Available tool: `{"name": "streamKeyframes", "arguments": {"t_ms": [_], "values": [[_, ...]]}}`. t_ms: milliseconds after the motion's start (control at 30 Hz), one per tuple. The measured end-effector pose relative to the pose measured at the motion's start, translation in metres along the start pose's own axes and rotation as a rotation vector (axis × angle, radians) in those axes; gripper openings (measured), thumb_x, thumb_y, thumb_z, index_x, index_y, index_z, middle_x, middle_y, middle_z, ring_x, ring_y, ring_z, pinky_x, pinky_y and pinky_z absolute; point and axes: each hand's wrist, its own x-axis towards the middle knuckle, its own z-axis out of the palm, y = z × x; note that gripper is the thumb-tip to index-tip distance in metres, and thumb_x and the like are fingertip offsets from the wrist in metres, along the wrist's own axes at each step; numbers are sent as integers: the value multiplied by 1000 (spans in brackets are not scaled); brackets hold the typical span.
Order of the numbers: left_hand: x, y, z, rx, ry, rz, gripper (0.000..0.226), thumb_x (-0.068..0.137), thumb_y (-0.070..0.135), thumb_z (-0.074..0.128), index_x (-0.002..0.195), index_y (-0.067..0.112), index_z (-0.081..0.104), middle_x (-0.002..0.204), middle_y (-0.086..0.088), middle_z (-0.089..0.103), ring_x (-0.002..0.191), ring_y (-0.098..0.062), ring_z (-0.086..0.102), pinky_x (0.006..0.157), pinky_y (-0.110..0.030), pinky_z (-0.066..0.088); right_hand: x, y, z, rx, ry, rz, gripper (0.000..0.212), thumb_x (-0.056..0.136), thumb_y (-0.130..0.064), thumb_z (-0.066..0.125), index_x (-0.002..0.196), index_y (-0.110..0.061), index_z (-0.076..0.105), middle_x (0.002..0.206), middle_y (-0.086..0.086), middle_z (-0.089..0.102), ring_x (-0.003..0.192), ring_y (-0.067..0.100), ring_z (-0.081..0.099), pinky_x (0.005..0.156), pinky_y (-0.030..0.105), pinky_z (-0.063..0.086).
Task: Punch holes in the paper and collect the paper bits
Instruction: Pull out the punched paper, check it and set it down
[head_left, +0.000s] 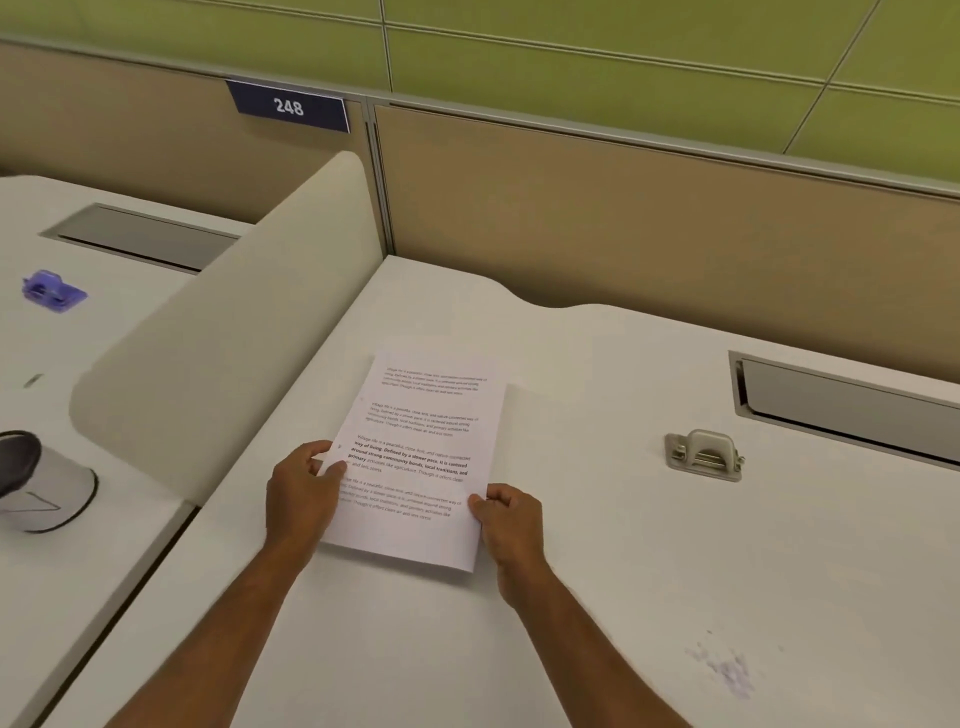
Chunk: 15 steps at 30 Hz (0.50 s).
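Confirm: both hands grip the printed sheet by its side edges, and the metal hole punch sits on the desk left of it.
Wrong side. In the head view the metal hole punch sits on the desk right of the printed sheet. The left hand and right hand do grip its side edges.

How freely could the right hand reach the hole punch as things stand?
Probably yes. The right hand pinches the paper, so it must let go first, but the desk between it and the hole punch looks bare.
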Motion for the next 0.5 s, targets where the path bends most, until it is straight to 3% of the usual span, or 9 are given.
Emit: {"name": "streamKeyframes", "arguments": {"t_ms": [100, 200, 333, 500], "values": [[5, -6, 4, 58, 42, 17, 33, 93, 12, 67, 126, 10, 65, 113, -16, 70, 93, -24, 61, 82, -37, 50, 2, 4, 9, -37, 21, 7, 11, 83, -12, 65, 79, -1, 67, 73, 5, 69, 66, 15, 58, 65, 31, 50], [7, -14, 9, 93, 61, 18, 32, 93, 13, 66, 125, 10, 65, 113, -17, 71, 94, -31, 64, 87, -44, 53, 3, 3, 13, -85, 40, -12, 12, 84, -13, 64, 81, -2, 66, 70, 6, 67, 63, 14, 55, 63, 29, 49], [7, -20, 16, 159, 98, 32, 30, 92, 10, 64, 122, 8, 66, 112, -18, 72, 100, -38, 66, 89, -45, 51, 3, 3, 16, -220, 70, -66, 19, 86, -13, 64, 70, -9, 57, 58, -3, 53, 56, 13, 43, 57, 26, 39], [4, -26, 21, 224, 131, 88, 30, 91, 7, 64, 121, 4, 66, 112, -22, 72, 103, -42, 65, 91, -48, 49, 2, 5, 19, -385, 104, -112, 25, 88, -15, 64, 66, -16, 51, 54, -8, 48, 53, 11, 41, 57, 25, 39]]}}
